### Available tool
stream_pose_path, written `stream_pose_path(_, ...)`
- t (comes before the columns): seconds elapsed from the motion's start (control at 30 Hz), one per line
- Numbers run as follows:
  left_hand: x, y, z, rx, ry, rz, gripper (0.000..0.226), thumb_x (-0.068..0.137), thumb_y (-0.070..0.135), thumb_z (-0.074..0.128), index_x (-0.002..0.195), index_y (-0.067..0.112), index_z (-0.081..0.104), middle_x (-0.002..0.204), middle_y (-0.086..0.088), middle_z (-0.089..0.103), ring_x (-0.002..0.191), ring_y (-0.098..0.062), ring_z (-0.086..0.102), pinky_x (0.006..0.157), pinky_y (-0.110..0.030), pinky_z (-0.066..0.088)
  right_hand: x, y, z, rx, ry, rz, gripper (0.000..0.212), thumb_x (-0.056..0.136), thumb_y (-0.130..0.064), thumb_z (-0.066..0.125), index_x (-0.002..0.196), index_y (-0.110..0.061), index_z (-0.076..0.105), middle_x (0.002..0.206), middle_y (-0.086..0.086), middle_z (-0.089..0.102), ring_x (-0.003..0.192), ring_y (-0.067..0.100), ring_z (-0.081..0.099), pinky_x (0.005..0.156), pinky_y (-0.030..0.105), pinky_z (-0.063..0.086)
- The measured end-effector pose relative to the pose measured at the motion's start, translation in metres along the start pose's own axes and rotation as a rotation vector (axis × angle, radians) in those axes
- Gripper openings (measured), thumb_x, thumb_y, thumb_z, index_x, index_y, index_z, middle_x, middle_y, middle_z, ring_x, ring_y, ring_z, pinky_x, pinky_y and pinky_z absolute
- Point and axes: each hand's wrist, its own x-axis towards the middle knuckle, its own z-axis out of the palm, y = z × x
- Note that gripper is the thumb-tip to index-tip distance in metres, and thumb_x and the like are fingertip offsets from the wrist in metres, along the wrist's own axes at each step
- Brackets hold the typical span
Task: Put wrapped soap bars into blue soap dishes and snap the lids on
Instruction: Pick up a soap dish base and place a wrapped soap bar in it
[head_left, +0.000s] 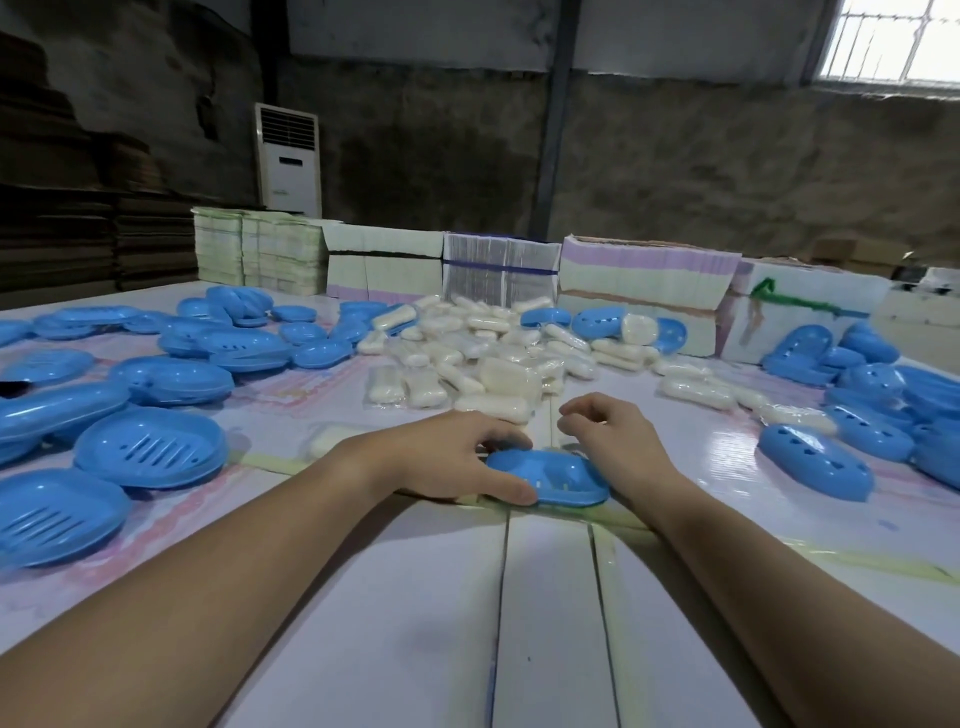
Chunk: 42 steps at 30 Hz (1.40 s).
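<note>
Head view, left hand: the left hand (447, 457) lay over the left end of a closed blue soap dish (550, 477), thumb along its near rim and fingers curled over its far edge, gripping it.
Head view, right hand: the right hand (610, 431) hovered just beyond the right end of that dish, its fingers loosely curled and holding nothing; whether the heel of the hand touched the dish could not be told.
Head view, soap dish: it sat on the worktop (519, 623) in the middle, between the 2 hands, its domed lid with small slots facing up.
Head view, soap pile: a heap of wrapped soap bars (483, 353) lay just behind the hands, spreading toward the back and to the right.
Head view, single bar: 1 wrapped bar (332, 439) lay apart, left of the left hand.
Head view, left side: open blue trays with slotted bottoms (150, 447) and more blue pieces (218, 338) were scattered there.
Head view, right side: blue lids (815, 462) lay with their domed sides up, others piled near the edge.
Head view, back of worktop: bundles of flat printed cartons (644, 270) stood in a row.
Head view, room: a white standing air conditioner (287, 158) stood against the wall, and a barred window (893, 39) showed at upper right.
</note>
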Motion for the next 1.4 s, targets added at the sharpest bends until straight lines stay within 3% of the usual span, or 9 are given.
stream_pose_path(0.13,-0.001,0.003,0.000,0.026,0.010,0.005,0.085,0.060,0.078,0.063,0.135,0.038,0.057,0.125,0.022,0.056,0.116,-0.002,0.053,0.103,-0.025,0.043,0.003,-0.004,0.004,-0.085,-0.055,0.001,0.022,0.083,-0.034,0.068,0.105,-0.033,0.064,0.099,-0.010,0.064,0.087,0.005,0.060,0.070,0.021,0.043)
stream_pose_path(0.3,0.001,0.001,-0.002,0.013,0.013,0.026,0.079,0.065,0.072,0.069,0.135,0.037,0.058,0.124,0.018,0.055,0.114,-0.006,0.053,0.103,-0.033,0.046,0.017,-0.018,0.017,-0.314,-0.140,-0.087,0.053,0.081,-0.039,0.072,0.131,-0.025,0.059,0.123,-0.004,0.059,0.103,0.012,0.053,0.086,0.026,0.040)
stream_pose_path(0.43,0.003,0.001,-0.002,0.004,0.012,0.043,0.080,0.058,0.076,0.066,0.129,0.037,0.063,0.118,0.020,0.058,0.108,-0.003,0.056,0.098,-0.030,0.049,0.036,-0.035,0.030,-0.528,-0.252,-0.177,0.055,0.086,-0.043,0.066,0.138,-0.030,0.052,0.128,0.002,0.060,0.121,0.025,0.049,0.100,0.038,0.043)
stream_pose_path(0.6,0.004,0.000,0.000,-0.048,0.021,0.050,0.063,0.060,0.072,0.070,0.115,0.043,0.067,0.109,0.027,0.060,0.101,0.003,0.059,0.094,-0.030,0.052,0.052,-0.039,0.044,-0.770,-0.385,-0.166,0.048,0.091,-0.046,0.053,0.138,-0.033,0.050,0.131,0.004,0.059,0.131,0.033,0.039,0.110,0.046,0.034)
stream_pose_path(0.83,0.004,-0.002,0.000,-0.025,0.036,0.025,0.087,0.054,0.079,0.066,0.131,0.038,0.062,0.110,0.029,0.056,0.104,0.004,0.056,0.094,-0.024,0.048,0.044,-0.027,0.030,-0.575,-0.319,-0.136,0.037,0.082,-0.045,0.070,0.111,-0.031,0.051,0.108,0.003,0.059,0.098,0.023,0.057,0.087,0.038,0.050)
stream_pose_path(1.03,0.006,-0.002,0.001,-0.063,0.089,-0.010,0.095,0.048,0.080,0.068,0.131,0.034,0.064,0.108,0.028,0.061,0.100,0.011,0.056,0.083,-0.011,0.042,0.022,-0.029,-0.030,-0.455,-0.072,-0.272,0.028,0.074,-0.038,0.079,0.097,-0.029,0.066,0.096,-0.008,0.065,0.089,0.011,0.057,0.073,0.027,0.044)
stream_pose_path(1.1,0.006,0.000,0.002,-0.076,0.111,-0.025,0.091,0.048,0.078,0.070,0.128,0.033,0.066,0.105,0.027,0.062,0.097,0.009,0.058,0.081,-0.011,0.043,0.006,-0.032,-0.050,-0.345,-0.051,-0.294,0.023,0.074,-0.036,0.081,0.092,-0.032,0.067,0.087,-0.013,0.065,0.079,0.006,0.055,0.066,0.020,0.040)
stream_pose_path(1.23,0.006,0.002,0.007,-0.108,0.147,-0.017,0.061,0.056,0.068,0.080,0.109,0.041,0.063,0.101,0.022,0.063,0.096,-0.002,0.061,0.079,-0.017,0.049,-0.026,-0.027,-0.066,-0.092,-0.141,-0.278,0.022,0.070,-0.024,0.086,0.087,-0.029,0.074,0.089,0.006,0.070,0.076,0.013,0.058,0.070,0.018,0.045)
stream_pose_path(1.4,0.006,0.001,0.010,-0.165,0.185,-0.008,0.048,0.061,0.052,0.090,0.099,0.036,0.065,0.103,0.019,0.064,0.099,-0.002,0.061,0.090,-0.029,0.055,-0.035,-0.020,-0.049,-0.267,-0.284,-0.271,0.027,0.069,-0.043,0.081,0.093,-0.035,0.071,0.095,-0.010,0.068,0.086,0.011,0.060,0.078,0.027,0.052)
